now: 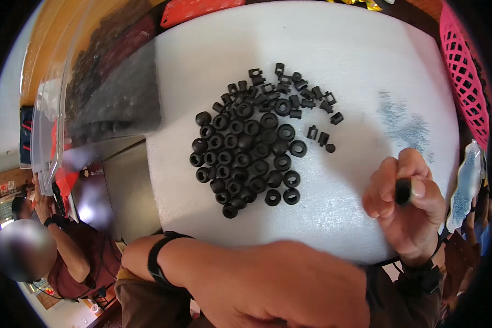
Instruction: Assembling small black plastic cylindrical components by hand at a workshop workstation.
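Note:
Between the thumb and fingers of my right hand point(407, 205), a small round black part point(403, 192) is pinched above the right side of a white foam board. My left hand point(306, 284) crosses low in front of me, its back upward; its fingers are hidden at the lower edge. A pile of black ring-shaped parts point(251, 128) lies on the middle of the board, several with their holes showing. Beyond them are smaller black spool-like pieces point(312, 132), some with square openings.
The white foam board point(333, 38) bears blue-grey smudges at its right. A clear plastic bag point(120, 87) with dark contents stands at the left. A pink mesh basket point(464, 76) and a clear packet point(466, 186) flank the right edge. A red object point(199, 11) lies at the back. Another person point(82, 246) sits at left.

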`<state>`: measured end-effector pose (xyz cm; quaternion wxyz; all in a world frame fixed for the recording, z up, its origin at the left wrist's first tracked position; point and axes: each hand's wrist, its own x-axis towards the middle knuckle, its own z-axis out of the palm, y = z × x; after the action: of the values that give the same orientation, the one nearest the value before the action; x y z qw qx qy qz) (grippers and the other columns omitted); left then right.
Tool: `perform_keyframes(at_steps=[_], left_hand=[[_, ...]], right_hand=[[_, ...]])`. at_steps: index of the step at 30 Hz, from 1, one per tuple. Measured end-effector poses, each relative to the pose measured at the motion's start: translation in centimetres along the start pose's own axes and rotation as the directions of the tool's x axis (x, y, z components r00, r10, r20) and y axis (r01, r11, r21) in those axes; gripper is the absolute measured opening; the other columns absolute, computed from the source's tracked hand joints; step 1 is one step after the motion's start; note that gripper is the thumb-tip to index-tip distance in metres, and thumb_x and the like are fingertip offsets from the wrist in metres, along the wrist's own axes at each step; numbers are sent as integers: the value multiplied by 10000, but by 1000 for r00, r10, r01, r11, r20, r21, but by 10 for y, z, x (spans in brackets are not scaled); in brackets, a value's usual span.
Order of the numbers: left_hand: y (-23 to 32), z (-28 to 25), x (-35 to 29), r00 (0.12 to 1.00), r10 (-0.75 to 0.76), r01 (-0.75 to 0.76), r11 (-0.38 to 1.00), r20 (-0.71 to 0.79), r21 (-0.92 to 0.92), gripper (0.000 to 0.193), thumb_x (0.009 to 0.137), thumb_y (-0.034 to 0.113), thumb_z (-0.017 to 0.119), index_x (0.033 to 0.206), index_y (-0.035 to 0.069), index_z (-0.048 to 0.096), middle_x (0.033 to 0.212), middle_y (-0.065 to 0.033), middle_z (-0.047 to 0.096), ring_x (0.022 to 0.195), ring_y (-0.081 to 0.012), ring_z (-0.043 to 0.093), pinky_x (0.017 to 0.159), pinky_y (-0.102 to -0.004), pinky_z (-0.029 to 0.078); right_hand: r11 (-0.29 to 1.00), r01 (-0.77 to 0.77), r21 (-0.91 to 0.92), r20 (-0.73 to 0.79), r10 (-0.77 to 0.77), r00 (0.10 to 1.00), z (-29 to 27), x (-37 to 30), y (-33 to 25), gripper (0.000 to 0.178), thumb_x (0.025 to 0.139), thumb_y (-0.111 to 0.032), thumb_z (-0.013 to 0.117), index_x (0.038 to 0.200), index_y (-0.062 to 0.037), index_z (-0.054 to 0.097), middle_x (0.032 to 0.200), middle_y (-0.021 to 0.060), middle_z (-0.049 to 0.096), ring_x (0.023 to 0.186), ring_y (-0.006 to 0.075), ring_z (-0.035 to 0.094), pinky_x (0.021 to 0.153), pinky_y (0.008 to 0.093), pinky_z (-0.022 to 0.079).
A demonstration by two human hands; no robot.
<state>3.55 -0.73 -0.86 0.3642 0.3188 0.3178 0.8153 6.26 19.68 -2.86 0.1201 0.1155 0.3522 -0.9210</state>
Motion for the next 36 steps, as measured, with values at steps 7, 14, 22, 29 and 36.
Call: perform_keyframes(at_steps=[7,14,22,29,36], left_hand=[[22,-29,18,936,-31,274,691,-351,669,295,686,-75,667,975,-36,622,886,-101,599,767,-174,553,693,-271,399],[20,-26,19,945,-36,288,568,-326,771,298,699,-84,658,987,-19,624,904,-101,591,758,-147,544,657,-250,401],[2,-41,26,991,103,101,-102,-91,990,297,665,-7,710,945,69,643,828,-41,569,713,-166,530,651,-297,385],[-9,-36,33,999,35,-3,-449,21,893,340,657,61,714,986,89,634,811,-8,544,733,-192,523,726,-352,352],[4,-10,65,998,-30,-66,-483,59,873,286,685,67,699,964,73,634,858,-44,564,780,-220,541,758,-371,350]], right_hand=[[1000,-3,19,-49,4,999,-1,-1,-3,160,847,-151,598,899,-6,553,827,168,609,715,200,583,682,313,469],[997,-51,64,-20,52,998,-6,-1,-4,132,860,-102,594,943,-1,577,867,139,627,754,176,606,709,288,496],[972,-215,-95,257,233,938,0,-10,1,196,874,-37,621,1064,-1,584,968,37,621,881,73,576,778,216,462],[925,-134,-356,491,308,815,0,-15,18,208,907,-122,574,1070,8,570,907,-1,589,843,45,535,748,214,443],[842,-150,-519,605,485,631,-1,-19,14,200,888,-138,577,1033,-4,615,875,49,582,816,130,561,728,262,446]])
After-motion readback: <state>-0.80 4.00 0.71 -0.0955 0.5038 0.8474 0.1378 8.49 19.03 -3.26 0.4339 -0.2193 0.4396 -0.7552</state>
